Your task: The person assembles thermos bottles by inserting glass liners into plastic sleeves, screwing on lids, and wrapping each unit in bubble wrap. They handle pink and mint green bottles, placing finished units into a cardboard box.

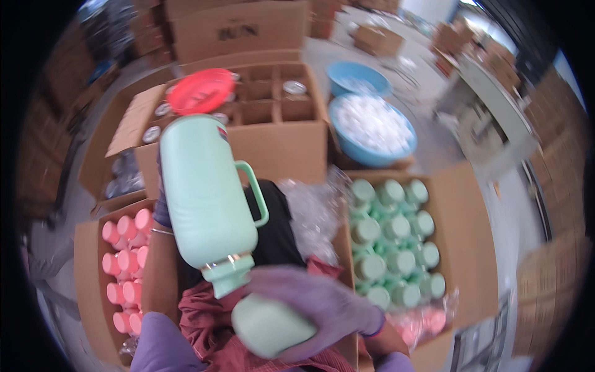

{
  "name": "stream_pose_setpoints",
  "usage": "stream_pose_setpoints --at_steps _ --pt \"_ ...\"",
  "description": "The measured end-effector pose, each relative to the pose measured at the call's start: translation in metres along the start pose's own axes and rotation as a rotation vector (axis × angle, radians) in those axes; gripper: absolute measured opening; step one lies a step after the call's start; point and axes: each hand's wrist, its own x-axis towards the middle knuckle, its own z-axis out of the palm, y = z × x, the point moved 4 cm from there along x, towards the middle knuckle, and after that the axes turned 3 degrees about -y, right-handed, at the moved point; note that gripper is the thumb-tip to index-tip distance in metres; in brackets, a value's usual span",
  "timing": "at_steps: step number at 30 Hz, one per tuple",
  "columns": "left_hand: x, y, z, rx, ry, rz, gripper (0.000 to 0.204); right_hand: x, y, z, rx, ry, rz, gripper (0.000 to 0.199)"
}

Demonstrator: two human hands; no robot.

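Nearest me, my gloved right hand [316, 310] grips a mint-green cap [269, 325] below the mint-green handled plastic flask [207, 198]. My left hand [162, 208], mostly hidden behind it, clasps the flask. Cardboard boxes hold pink caps [127, 266] and green caps [396, 248].

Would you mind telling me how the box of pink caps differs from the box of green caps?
The pink caps fill a box on the person's left, the green caps a box on the right. The pink ones look smaller and slimmer; the green ones are wider and rounder. The green box shows fully, while the pink box is partly hidden behind the left forearm. Both are open cardboard boxes packed tight in rows.
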Motion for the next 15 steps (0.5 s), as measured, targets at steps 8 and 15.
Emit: stream_pose_setpoints --at_steps 8,15 --pt "-0.132 0.01 0.077 0.976 0.137 0.325 0.034 0.24 0.198 -0.086 -0.572 0.389 0.085 0.097" --pt "-0.115 -0.018 0.07 0.834 0.136 0.106 0.029 0.373 0.316 -0.077 -1.048 0.082 0.3 0.074"
